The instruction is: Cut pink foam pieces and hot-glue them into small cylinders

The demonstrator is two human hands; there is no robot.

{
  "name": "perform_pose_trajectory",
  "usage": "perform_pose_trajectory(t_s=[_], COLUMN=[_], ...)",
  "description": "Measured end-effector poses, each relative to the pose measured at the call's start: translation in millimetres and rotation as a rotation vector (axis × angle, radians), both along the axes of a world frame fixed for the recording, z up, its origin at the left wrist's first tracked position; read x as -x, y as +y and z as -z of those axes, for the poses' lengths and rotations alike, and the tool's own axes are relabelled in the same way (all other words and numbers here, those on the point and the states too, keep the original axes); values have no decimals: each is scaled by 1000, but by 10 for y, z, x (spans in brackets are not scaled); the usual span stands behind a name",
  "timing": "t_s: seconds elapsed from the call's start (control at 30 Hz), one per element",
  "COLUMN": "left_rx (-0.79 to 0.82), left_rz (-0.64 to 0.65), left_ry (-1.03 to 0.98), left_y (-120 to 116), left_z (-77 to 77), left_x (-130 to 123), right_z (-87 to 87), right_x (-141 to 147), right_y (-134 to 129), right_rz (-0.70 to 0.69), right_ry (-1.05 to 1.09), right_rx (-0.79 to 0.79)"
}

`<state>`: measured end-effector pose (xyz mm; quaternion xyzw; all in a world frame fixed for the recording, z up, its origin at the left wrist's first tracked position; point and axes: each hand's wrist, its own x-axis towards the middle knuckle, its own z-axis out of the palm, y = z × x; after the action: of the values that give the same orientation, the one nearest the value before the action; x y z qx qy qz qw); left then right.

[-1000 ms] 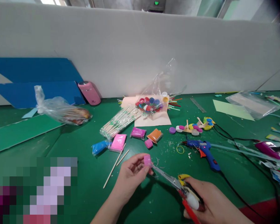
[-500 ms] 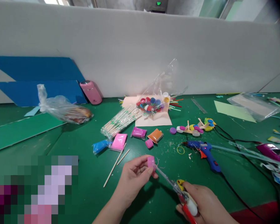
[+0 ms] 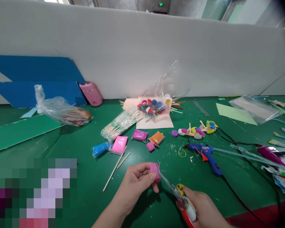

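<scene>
My left hand pinches a pink bottle cap between thumb and fingers, held above the green table. The closed fingers of my right hand grip a pointed tool with a narrow, shiny grey shaft. Yellow, white and red parts show around its grip; its exact kind is unclear. The shaft's tip meets the cap, though how far it goes in cannot be seen. Beyond my left hand lie another pink cap and orange, magenta and pink packets.
A blue glue gun with a trailing cord lies at right, near a small stick-and-cap model. Two wooden sticks are left of my hands. Behind are bagged sticks, assorted bottle caps and a pink flask.
The view has shifted slightly. Both hands sit a little lower in the picture, with the pink cap and the pointed tool still held together.
</scene>
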<state>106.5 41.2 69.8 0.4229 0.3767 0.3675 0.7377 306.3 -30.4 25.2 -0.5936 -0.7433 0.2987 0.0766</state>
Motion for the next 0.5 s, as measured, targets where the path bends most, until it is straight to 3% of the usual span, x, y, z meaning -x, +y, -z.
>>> perform_pose_trajectory(t_s=[0.23, 0.5], left_rx=[-5, -92], left_rz=[-57, -153], left_ry=[66, 178], left_y=[27, 28], left_z=[-21, -28], left_x=[-14, -34], right_z=[-159, 45], right_x=[66, 70], right_y=[0, -106], right_rz=[115, 239], right_ry=[133, 185], right_rx=[101, 145])
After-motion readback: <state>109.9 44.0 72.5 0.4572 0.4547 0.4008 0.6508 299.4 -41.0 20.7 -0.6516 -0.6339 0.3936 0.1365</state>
